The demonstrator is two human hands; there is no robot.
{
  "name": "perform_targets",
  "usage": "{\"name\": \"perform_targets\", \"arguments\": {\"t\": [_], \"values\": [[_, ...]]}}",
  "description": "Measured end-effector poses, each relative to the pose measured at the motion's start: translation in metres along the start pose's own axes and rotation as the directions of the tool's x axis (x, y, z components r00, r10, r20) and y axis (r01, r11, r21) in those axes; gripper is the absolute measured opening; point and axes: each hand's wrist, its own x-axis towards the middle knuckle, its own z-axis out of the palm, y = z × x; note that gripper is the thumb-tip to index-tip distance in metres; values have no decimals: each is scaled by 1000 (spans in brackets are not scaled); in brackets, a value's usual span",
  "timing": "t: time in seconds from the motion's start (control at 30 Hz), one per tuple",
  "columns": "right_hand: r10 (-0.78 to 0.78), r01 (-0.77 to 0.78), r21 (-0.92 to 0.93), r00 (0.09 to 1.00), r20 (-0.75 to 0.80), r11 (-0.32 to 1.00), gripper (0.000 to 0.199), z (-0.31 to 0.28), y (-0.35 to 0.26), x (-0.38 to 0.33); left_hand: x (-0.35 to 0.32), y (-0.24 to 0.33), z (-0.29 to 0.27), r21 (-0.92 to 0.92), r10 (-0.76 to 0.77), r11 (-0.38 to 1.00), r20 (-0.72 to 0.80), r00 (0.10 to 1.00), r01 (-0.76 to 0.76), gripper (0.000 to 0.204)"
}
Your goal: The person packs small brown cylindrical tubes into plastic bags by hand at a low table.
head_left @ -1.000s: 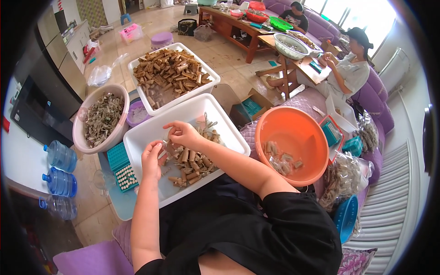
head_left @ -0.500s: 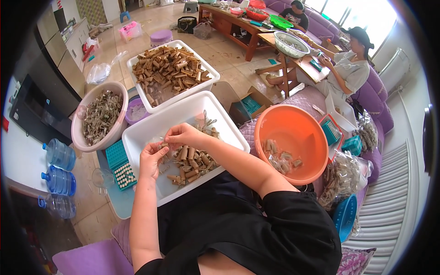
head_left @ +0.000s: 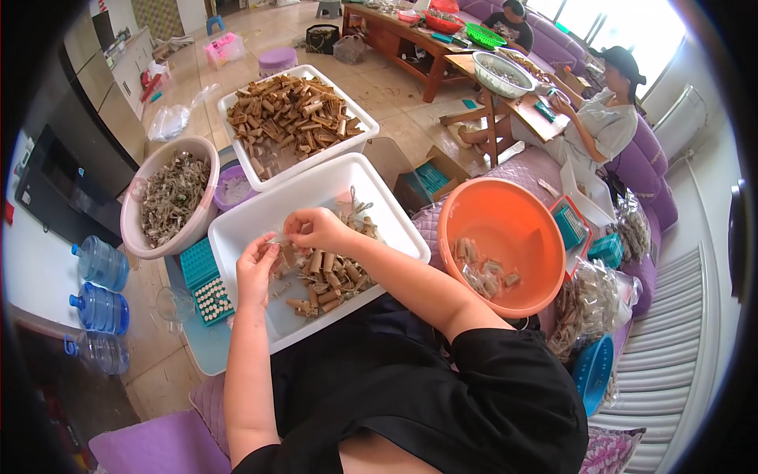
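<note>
My left hand (head_left: pixel 257 271) and my right hand (head_left: pixel 313 229) meet over a white rectangular tray (head_left: pixel 260 217) on my lap. Both pinch the same small pale piece (head_left: pixel 278 238) between their fingertips. Under them in the tray lies a heap of short brown tube-like pieces (head_left: pixel 328 276), with a few pale stringy bits at the tray's far side. An orange bowl (head_left: pixel 505 217) with several wrapped pieces in it sits right of my right forearm.
A second white tray (head_left: pixel 359 142) heaped with brown pieces stands beyond. A pale round basin (head_left: pixel 134 229) of grey scraps and a small purple bowl (head_left: pixel 225 201) are at left, with teal grid boxes (head_left: pixel 204 276) and water bottles (head_left: pixel 101 265). Two people sit at a wooden table (head_left: pixel 410 43) at back right.
My left hand has come up toward my right hand, so both now pinch the small piece together over the tray. The trays and bowls have not moved.
</note>
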Motion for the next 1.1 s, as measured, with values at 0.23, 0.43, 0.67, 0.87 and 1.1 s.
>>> {"name": "perform_targets", "arguments": {"t": [0.23, 0.43, 0.67, 0.87, 1.1], "values": [[25, -25, 17, 999, -32, 1000, 10, -4, 8, 5, 4, -6, -5, 2, -47, 999, -1, 999, 47, 17], [-39, 37, 41, 998, 40, 998, 10, -6, 21, 9, 3, -10, -1, 92, 92, 992, -20, 996, -90, 21], [66, -65, 63, 998, -5, 996, 11, -6, 16, 7, 0, -2, 1, 104, 79, 992, -43, 996, -74, 23], [128, -125, 33, 985, -118, 992, 7, 0, 16, 10, 0, -2, 4, 126, 74, 990, -68, 995, -65, 24], [143, -113, 483, 989, -26, 868, 5, 2, 10, 5, -1, 5, 3, -237, 45, 969, -102, 994, -68, 18]]}}
